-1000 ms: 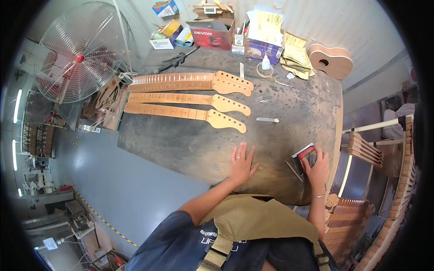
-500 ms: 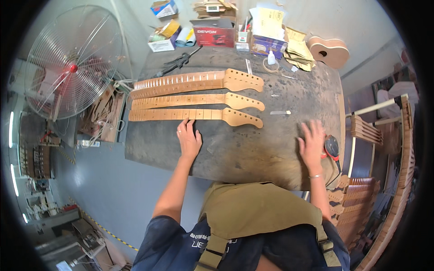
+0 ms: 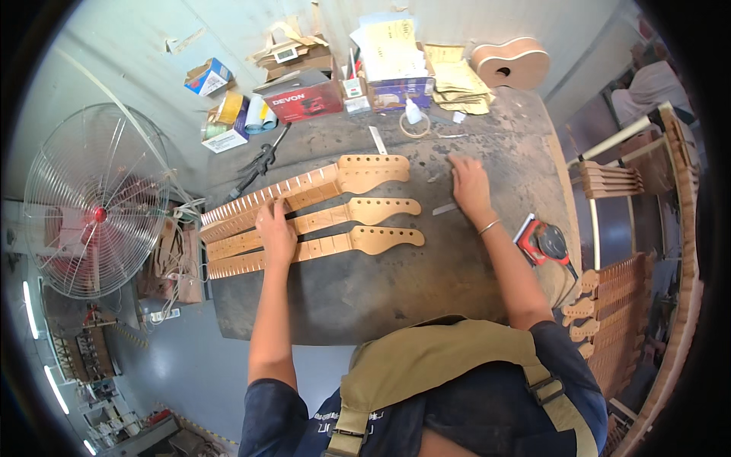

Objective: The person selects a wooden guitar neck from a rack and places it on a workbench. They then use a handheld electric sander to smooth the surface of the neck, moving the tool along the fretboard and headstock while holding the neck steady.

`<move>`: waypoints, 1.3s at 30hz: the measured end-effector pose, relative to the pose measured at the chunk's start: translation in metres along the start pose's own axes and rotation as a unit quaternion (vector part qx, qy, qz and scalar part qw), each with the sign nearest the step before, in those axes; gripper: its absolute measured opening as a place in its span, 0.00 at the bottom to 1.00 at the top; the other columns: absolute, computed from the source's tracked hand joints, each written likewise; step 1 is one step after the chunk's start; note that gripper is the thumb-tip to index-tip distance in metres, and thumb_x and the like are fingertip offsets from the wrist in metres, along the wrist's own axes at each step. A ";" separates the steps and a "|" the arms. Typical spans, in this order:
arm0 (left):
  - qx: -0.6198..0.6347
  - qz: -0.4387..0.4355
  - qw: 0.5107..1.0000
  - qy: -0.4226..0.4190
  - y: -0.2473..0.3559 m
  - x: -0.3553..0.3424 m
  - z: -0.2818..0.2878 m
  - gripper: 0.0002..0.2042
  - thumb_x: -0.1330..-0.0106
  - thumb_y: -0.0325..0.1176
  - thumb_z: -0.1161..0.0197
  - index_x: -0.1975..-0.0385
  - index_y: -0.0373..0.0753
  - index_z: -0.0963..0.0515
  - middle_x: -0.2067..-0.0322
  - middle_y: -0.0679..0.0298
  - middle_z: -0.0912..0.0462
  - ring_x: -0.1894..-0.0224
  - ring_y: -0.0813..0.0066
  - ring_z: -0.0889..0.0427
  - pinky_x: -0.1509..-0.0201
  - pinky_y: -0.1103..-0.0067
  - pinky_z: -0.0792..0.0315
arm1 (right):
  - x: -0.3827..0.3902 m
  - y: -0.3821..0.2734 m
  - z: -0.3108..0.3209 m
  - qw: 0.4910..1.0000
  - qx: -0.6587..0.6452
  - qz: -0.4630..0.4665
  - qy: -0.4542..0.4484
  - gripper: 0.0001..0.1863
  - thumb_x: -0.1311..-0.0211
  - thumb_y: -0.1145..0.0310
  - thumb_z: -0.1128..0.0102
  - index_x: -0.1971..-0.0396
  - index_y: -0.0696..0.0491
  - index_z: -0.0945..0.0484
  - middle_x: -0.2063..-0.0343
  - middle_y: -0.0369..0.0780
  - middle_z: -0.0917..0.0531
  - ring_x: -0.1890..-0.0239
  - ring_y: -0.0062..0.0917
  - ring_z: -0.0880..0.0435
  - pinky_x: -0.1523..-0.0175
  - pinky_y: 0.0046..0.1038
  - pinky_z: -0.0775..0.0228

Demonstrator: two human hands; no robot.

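Four guitar necks lie side by side on the dark worktable (image 3: 396, 293), headstocks to the right. Two lie close together at the back, a middle neck (image 3: 381, 210) before them, and a front neck (image 3: 387, 238) nearest me. My left hand (image 3: 276, 234) reaches across the front and middle necks, its slightly bent fingers touching the near edge of the back pair (image 3: 373, 174). My right hand (image 3: 471, 189) is low over the table, right of the headstocks, fingers apart. A thin flat metal strip (image 3: 445, 209) lies beside its wrist; the strip's right end is hidden.
A red and black power sander (image 3: 545, 242) lies on the right. An air blow gun (image 3: 263, 161), a glue bottle (image 3: 413, 111), a tape roll (image 3: 415, 125) and boxes (image 3: 301, 99) line the back. A fan (image 3: 99, 215) stands left, and racked necks (image 3: 609, 327) right.
My left hand has moved from the front neck's near edge to the back necks. My right hand has left the sander's side and gone forward and left. The view has shifted.
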State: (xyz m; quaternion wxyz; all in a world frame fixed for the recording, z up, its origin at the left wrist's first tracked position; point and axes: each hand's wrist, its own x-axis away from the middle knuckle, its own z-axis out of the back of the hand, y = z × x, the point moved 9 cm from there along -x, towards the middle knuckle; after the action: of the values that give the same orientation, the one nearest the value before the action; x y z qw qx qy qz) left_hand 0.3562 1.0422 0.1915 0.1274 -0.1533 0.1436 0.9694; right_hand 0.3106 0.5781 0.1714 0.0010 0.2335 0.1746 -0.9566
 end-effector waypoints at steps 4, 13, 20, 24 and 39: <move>-0.069 0.002 0.989 -0.134 -0.010 -0.031 -0.034 0.28 0.45 0.15 0.36 0.41 0.39 0.24 0.41 0.48 0.26 0.39 0.46 0.27 0.32 0.56 0.35 | -0.057 0.014 -0.022 0.999 -0.030 0.002 0.020 0.17 0.33 0.72 0.36 0.45 0.50 0.18 0.60 0.44 0.18 0.55 0.45 0.21 0.50 0.43 0.26; -0.083 -0.052 0.983 -0.153 -0.012 -0.042 -0.050 0.22 0.40 0.17 0.40 0.44 0.39 0.25 0.49 0.51 0.27 0.45 0.48 0.26 0.42 0.57 0.30 | -0.108 -0.061 -0.102 0.972 -0.222 0.009 -0.073 0.08 0.32 0.70 0.34 0.57 0.55 0.15 0.69 0.42 0.16 0.60 0.40 0.17 0.52 0.39 0.24; -0.139 -0.056 0.970 -0.191 -0.019 -0.039 -0.070 0.27 0.45 0.17 0.34 0.43 0.41 0.29 0.47 0.52 0.29 0.43 0.48 0.27 0.39 0.54 0.33 | -0.064 -0.091 -0.074 0.969 -0.247 0.008 -0.032 0.18 0.35 0.74 0.33 0.45 0.53 0.18 0.53 0.46 0.19 0.51 0.43 0.20 0.46 0.40 0.26; -0.135 -0.059 0.971 -0.188 -0.015 -0.041 -0.074 0.28 0.47 0.18 0.32 0.43 0.40 0.30 0.46 0.51 0.29 0.42 0.46 0.28 0.38 0.52 0.34 | 0.004 -0.079 -0.029 0.988 -0.154 0.008 0.010 0.26 0.37 0.76 0.32 0.38 0.53 0.22 0.42 0.48 0.22 0.42 0.46 0.22 0.37 0.42 0.30; -0.127 -0.060 0.974 -0.178 0.005 -0.052 -0.035 0.21 0.42 0.18 0.38 0.46 0.32 0.27 0.46 0.43 0.24 0.41 0.41 0.26 0.38 0.55 0.30 | 0.214 -0.037 0.037 0.984 -0.067 -0.093 -0.139 0.38 0.33 0.65 0.33 0.25 0.54 0.35 0.24 0.51 0.36 0.21 0.46 0.40 0.18 0.50 0.50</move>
State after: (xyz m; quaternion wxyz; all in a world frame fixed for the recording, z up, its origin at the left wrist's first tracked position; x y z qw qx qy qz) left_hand 0.4115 1.0164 0.1782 0.1879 -0.0011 -0.0149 0.9821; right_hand 0.1004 0.6173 0.1192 -0.0482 0.0805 0.2574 -0.9617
